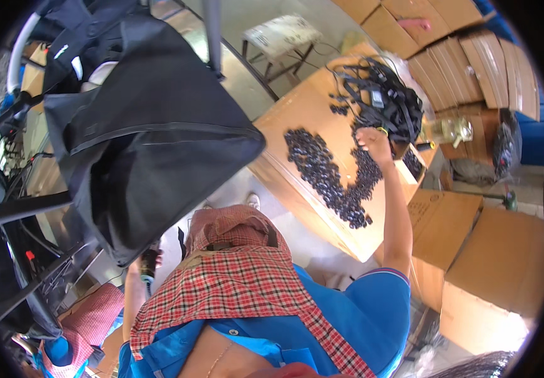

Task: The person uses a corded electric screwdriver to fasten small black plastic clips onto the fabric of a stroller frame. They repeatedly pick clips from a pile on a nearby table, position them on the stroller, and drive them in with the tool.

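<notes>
At my lower left, my left hand is closed round a dark power screwdriver with a coiled cord at its lower end. The tool's tip and part of the hand are hidden by the corner of a large black fabric seat. My right arm stretches out to a cardboard-topped table. There my right hand, its fingers bent together, is at the upper end of a pile of small black parts. What its fingertips hold is too small to make out. A second pile of black parts spreads to the left.
A heap of black straps lies at the table's far end, beside a small open box of black parts. Cardboard boxes stand at the right. A stool is beyond, and black metal tubes cross at the left.
</notes>
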`<state>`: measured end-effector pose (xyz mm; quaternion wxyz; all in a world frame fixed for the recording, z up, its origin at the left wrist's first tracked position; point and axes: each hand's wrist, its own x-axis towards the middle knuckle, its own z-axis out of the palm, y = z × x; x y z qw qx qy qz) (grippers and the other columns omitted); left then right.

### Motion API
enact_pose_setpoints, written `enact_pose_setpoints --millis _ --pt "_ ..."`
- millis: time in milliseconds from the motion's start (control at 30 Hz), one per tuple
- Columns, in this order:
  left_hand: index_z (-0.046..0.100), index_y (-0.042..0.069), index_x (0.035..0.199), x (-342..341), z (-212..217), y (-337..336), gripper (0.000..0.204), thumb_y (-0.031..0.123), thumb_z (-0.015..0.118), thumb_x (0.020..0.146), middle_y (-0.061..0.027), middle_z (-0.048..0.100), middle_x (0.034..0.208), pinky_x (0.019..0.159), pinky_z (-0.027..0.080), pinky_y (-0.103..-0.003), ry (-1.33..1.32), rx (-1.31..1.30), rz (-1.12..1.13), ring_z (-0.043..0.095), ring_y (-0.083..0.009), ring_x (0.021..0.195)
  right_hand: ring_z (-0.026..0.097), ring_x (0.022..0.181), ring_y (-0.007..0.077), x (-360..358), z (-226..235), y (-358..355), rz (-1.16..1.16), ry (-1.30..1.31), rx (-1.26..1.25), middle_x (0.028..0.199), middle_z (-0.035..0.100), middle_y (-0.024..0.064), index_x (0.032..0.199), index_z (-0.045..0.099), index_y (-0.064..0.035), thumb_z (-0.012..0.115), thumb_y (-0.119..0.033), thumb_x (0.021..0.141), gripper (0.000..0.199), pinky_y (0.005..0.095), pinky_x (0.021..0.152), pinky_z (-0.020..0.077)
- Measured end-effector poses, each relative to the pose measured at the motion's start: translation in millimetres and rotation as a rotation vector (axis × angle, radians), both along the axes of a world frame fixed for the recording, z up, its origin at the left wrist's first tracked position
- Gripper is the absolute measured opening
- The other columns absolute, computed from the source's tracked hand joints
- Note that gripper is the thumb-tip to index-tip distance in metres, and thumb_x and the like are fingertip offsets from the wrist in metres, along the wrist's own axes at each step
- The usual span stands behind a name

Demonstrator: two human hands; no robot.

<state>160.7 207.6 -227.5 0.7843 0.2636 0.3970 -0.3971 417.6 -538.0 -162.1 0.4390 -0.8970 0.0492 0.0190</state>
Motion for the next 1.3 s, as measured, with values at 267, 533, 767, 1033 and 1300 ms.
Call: enact_pose_setpoints --millis 267,533,767,1033,1300 --pt "0.024 0.021 0.154 128 94 -196 0.086 0.031 0.073 0.085 -0.0056 0.059 0.076 0.047 0.046 -0.027 -0.440 0.369 -0.494 0.059 -0.0147 0.054 0.064 0.092 0.0298 -53 -59 10 -0.055 -0.226 -0.521 0.093 0.066 0.0075 0.089 0.068 -0.0098 0.069 -0.011 0.078 0.012 0.0399 0.080 0.0524" --pt "0.025 0.016 0.154 150 157 -277 0.085 0.035 0.071 0.086 -0.0042 0.060 0.090 0.062 0.046 -0.023 -0.608 0.363 -0.720 0.058 -0.0106 0.075 0.061 0.089 0.0300 -34 -74 8 -0.066 -0.224 -0.575 0.087 0.062 0.0078 0.084 0.063 -0.0078 0.070 -0.014 0.078 0.011 0.0415 0.076 0.0509" --pt "0.023 0.012 0.155 152 164 -313 0.092 0.043 0.072 0.083 -0.0062 0.058 0.105 0.073 0.047 -0.027 -0.804 0.345 -0.835 0.057 -0.0136 0.089 0.069 0.078 0.0264 -30 -47 13 -0.157 -0.065 -0.007 0.086 0.070 0.0114 0.091 0.066 -0.0043 0.066 -0.007 0.083 0.008 0.0364 0.072 0.0561" --pt "0.019 0.010 0.155 162 175 -351 0.105 0.039 0.081 0.075 -0.0116 0.043 0.146 0.104 0.036 -0.030 -0.983 0.152 -0.933 0.046 -0.0187 0.127 0.064 0.078 0.0162 -85 10 75 0.059 0.272 1.254 0.089 0.069 0.0106 0.099 0.069 0.0021 0.072 -0.005 0.085 0.016 0.0292 0.072 0.0517" --pt "0.020 0.011 0.155 159 167 -363 0.105 0.035 0.083 0.075 -0.0115 0.041 0.149 0.111 0.028 -0.031 -1.110 0.151 -0.907 0.040 -0.0209 0.135 0.065 0.074 0.0148 -96 16 85 0.087 0.273 1.219 0.084 0.068 0.0081 0.099 0.067 0.0019 0.065 -0.011 0.093 0.015 0.0267 0.067 0.0522"
